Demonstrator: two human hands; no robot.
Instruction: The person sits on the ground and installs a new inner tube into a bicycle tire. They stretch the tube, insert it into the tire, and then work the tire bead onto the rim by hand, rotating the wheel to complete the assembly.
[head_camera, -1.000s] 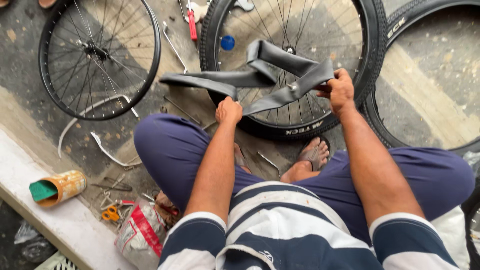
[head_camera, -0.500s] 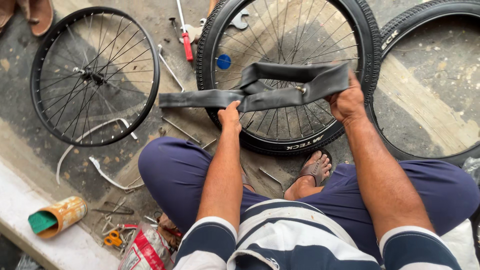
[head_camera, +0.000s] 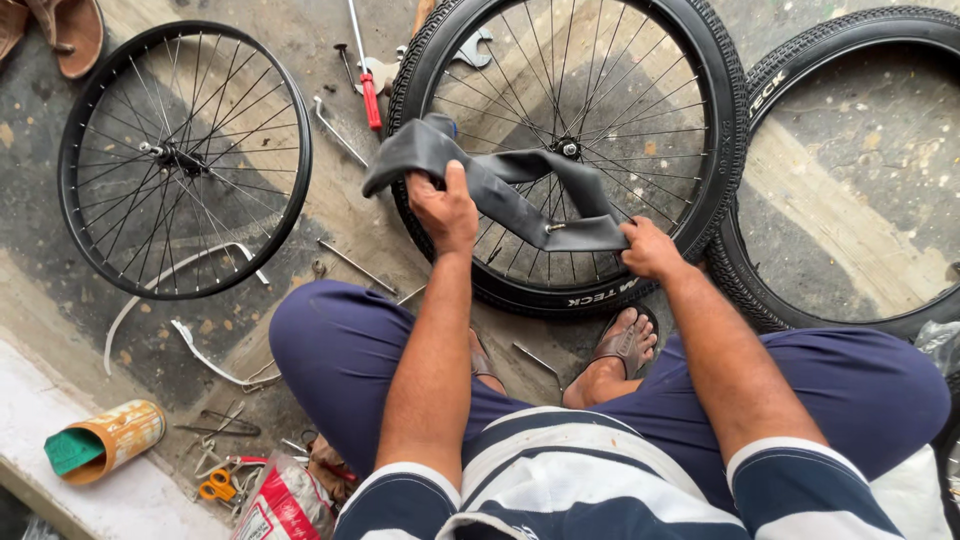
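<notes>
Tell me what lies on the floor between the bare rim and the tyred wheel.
Head view: between the bare rim and the tyred wheel lie a red-handled screwdriver and a metal tyre lever on the concrete.

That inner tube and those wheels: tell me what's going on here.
A seated person holds a limp black inner tube in both hands, left hand gripping one fold and right hand the other end. It hangs over a tyred wheel lying on the floor. A bare rim and loose tools lie to the left.
</notes>
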